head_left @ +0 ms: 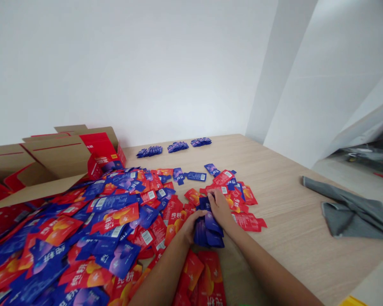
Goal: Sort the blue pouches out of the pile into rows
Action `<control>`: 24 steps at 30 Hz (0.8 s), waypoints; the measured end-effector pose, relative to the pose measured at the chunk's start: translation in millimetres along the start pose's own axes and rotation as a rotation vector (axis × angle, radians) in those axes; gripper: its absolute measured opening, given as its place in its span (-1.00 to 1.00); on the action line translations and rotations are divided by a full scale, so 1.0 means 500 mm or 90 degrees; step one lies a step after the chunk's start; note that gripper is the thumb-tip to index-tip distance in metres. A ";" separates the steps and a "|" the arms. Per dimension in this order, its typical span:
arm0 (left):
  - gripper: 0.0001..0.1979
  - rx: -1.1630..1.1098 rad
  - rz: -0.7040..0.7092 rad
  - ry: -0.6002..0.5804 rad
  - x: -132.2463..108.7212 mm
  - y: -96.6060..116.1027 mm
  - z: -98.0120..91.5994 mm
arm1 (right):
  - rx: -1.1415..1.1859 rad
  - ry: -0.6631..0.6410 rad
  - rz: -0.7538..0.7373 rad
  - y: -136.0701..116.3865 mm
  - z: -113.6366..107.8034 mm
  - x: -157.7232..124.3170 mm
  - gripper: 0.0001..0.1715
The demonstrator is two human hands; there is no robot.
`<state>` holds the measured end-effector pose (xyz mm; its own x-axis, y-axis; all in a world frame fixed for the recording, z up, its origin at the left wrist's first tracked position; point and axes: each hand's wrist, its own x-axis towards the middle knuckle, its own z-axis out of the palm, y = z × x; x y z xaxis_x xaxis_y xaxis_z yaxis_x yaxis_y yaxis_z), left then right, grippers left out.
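Observation:
Both of my hands hold a fanned stack of blue pouches (210,231) above the table. My left hand (191,225) wraps around the stack's left side, thumb on top. Fingers of my right hand (218,206) close on its upper right part. Red pouches (242,199) and some blue ones lie loose just beyond and to the right of my hands. A large mixed pile of red and blue pouches (108,229) spreads to the left, some with barcodes showing. More red pouches (207,276) lie below the stack, near my forearms.
Open red cardboard boxes (57,153) stand at the back left behind the pile. Three groups of blue pouches (178,146) lie along the wall side of the wooden table (284,204). A grey cloth (354,208) lies crumpled at the right edge. A white wall (166,72) rises behind.

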<state>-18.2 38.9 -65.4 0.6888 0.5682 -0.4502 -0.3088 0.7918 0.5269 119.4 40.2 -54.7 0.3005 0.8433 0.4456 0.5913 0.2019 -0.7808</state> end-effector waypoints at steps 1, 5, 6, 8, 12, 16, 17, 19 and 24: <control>-0.79 -0.016 0.000 0.008 -0.001 0.002 0.002 | -0.005 -0.007 -0.002 -0.004 0.002 0.007 -0.72; -0.74 -0.101 0.043 0.022 0.002 0.006 0.004 | -0.074 -0.043 -0.062 -0.027 0.017 0.032 -0.71; -0.74 -0.118 0.048 0.024 0.003 0.006 0.003 | -0.090 -0.058 -0.090 -0.034 0.023 0.037 -0.71; -0.74 -0.148 0.057 0.030 0.007 0.006 -0.001 | -0.099 -0.091 -0.134 -0.044 0.036 0.049 -0.71; -0.68 -0.208 0.068 -0.014 0.013 0.004 -0.010 | -0.121 -0.124 -0.089 -0.036 0.059 0.097 -0.60; -0.53 -0.244 0.074 -0.122 0.016 0.007 -0.007 | -0.202 -0.146 -0.032 0.011 0.088 0.171 -0.66; -0.52 -0.252 0.078 -0.125 0.016 0.009 -0.005 | -0.224 -0.159 -0.022 0.024 0.096 0.187 -0.62; -0.52 -0.263 0.088 -0.109 0.018 0.012 -0.002 | -0.266 -0.189 0.000 0.046 0.112 0.213 -0.46; -0.55 -0.296 0.142 -0.089 0.027 0.019 -0.001 | -0.316 -0.235 0.043 0.065 0.134 0.228 -0.59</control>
<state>-12.1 54.4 -67.1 0.6444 0.7240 -0.2461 -0.6941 0.6888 0.2092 122.8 176.4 -58.6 0.1230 0.9806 0.1527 0.8841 -0.0385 -0.4656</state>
